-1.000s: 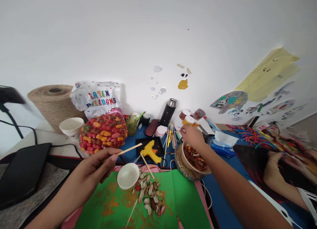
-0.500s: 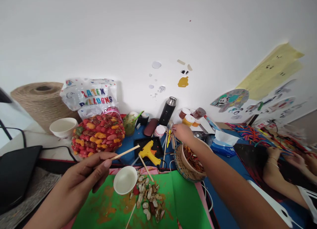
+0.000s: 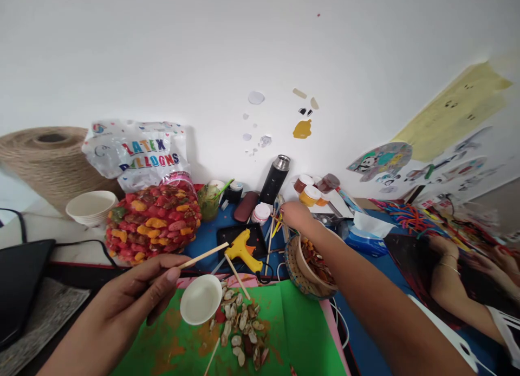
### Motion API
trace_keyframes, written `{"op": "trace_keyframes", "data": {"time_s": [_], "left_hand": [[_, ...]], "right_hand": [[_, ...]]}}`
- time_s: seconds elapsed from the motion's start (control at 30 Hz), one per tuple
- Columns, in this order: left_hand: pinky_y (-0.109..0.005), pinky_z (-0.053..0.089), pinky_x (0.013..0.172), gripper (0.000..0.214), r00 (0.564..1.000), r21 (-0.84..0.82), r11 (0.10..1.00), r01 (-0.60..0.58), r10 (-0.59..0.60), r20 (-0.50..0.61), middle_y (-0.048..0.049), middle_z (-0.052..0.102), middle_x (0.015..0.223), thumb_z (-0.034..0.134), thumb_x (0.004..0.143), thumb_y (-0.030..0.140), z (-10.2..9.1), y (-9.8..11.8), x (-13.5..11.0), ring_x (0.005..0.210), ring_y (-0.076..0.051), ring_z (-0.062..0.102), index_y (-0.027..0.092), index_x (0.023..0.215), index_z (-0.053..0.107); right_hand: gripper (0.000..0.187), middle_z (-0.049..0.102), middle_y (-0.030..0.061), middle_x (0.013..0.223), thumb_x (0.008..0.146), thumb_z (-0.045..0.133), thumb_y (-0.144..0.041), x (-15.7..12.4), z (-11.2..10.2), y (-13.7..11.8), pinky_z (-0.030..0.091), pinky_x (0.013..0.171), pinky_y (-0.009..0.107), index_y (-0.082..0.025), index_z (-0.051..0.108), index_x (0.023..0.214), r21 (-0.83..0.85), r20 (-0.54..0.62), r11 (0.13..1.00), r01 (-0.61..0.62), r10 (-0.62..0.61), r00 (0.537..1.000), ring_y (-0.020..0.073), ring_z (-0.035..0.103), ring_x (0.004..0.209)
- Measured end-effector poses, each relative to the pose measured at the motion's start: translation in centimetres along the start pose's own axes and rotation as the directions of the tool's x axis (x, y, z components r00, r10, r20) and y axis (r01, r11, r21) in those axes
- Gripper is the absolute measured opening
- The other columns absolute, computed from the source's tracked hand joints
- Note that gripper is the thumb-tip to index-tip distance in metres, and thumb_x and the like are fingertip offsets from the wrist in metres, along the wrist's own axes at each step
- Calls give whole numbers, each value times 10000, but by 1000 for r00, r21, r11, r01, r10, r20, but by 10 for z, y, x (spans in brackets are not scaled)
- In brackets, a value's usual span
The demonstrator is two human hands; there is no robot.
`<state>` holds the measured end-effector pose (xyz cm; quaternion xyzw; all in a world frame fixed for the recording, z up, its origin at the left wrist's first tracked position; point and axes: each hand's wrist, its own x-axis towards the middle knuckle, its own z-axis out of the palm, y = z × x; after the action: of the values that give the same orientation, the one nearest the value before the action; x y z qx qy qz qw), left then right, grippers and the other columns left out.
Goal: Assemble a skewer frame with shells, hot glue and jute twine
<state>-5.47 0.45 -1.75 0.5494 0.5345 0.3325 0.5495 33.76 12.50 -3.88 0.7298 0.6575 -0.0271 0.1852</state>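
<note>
My left hand [image 3: 150, 295] pinches a pale wooden stick [image 3: 204, 255] between thumb and fingers, its free end towards the yellow glue gun [image 3: 244, 250]. Beneath it a white bowl [image 3: 202, 298] stands on green paper [image 3: 309, 332], next to several peanut shells [image 3: 244, 324]. Another wooden stick [image 3: 238, 277] leans by the glue gun. My right hand [image 3: 298, 216] is stretched out to the thin sticks and brushes [image 3: 277, 224] behind the basket. Its fingers are closed among them; what they grip is mostly hidden.
A ball covered in red and orange painted shells [image 3: 156, 222] stands left, before a latex balloons bag [image 3: 150, 154] and a twine spool [image 3: 52, 159]. A woven basket [image 3: 293, 262], black flask [image 3: 275, 179], paint jars [image 3: 310, 195] and tissue pack [image 3: 368, 235] are present. A co-worker's hands [image 3: 444, 248] are at right.
The view has shifted slightly. My right hand's fingers have moved a little among the sticks, and the yellow brush there has tilted. My left hand keeps its stick nearly still.
</note>
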Motion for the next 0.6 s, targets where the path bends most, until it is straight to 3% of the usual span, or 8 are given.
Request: {"op": "trace_keyframes", "data": {"time_s": [0.17,0.3,0.47,0.6], "left_hand": [[-279,595,660,611,999,66,998,-15,18,-36,-73,809,1000,714,718,802,0,-6,0,830,-272,717,286,1018,847],[-285,604,686,610,1000,52,999,-1,2,-25,-40,805,965,718,732,803,0,-8,-1,777,-238,690,303,1058,845],[-278,610,745,590,1000,5,1000,13,-13,11,-19,800,957,712,797,767,-2,-17,0,814,-226,695,318,1166,814],[-283,614,816,555,999,-43,998,34,-33,39,-18,818,1064,748,797,728,-1,-25,0,967,-266,734,338,1189,799]], "right_hand": [[276,731,108,1224,1034,692,-358,2,-1,-2,602,954,477,-141,712,1203,-5,9,999,-39,39,999,260,722,1088],[296,757,119,1199,1049,658,-389,-4,-7,0,583,975,475,-132,734,1175,8,-22,998,-60,61,998,262,730,1099],[364,785,232,1141,1092,459,-243,-15,-17,12,543,918,355,-78,774,1165,11,-105,995,-103,103,989,302,743,1124],[327,784,248,1122,1064,500,-217,-18,-15,13,548,904,348,-67,781,1140,2,-98,993,-120,120,988,309,749,1109]]}}
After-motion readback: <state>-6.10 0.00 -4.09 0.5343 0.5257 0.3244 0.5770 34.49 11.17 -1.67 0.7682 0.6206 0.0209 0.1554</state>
